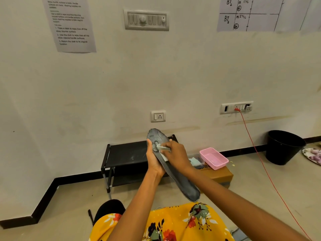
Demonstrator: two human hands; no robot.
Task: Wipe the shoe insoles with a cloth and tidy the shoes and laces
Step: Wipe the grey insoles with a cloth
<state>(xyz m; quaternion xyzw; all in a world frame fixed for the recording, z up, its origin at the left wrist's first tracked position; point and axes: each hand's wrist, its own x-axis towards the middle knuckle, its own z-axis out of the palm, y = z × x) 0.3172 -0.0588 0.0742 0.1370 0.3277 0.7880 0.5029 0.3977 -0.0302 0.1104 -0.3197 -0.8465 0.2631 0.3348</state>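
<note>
A low black shelf (128, 153) stands on the floor (73, 202) against the wall. Just beside it, a cardboard box (220, 174) sits on the floor, carrying a pink tray (214, 158) and a clear container (196, 160). A black bucket (283, 146) stands well apart.

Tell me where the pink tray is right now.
In the head view, the pink tray sits right of centre on a cardboard box, beside the black rack, just past the right hand.

Plenty of open air left of the hands; just behind them sits a low black metal shoe rack (126, 153); to their right a pink plastic basket (214, 158) on a brown cardboard box (219, 174) crowds things.
</note>
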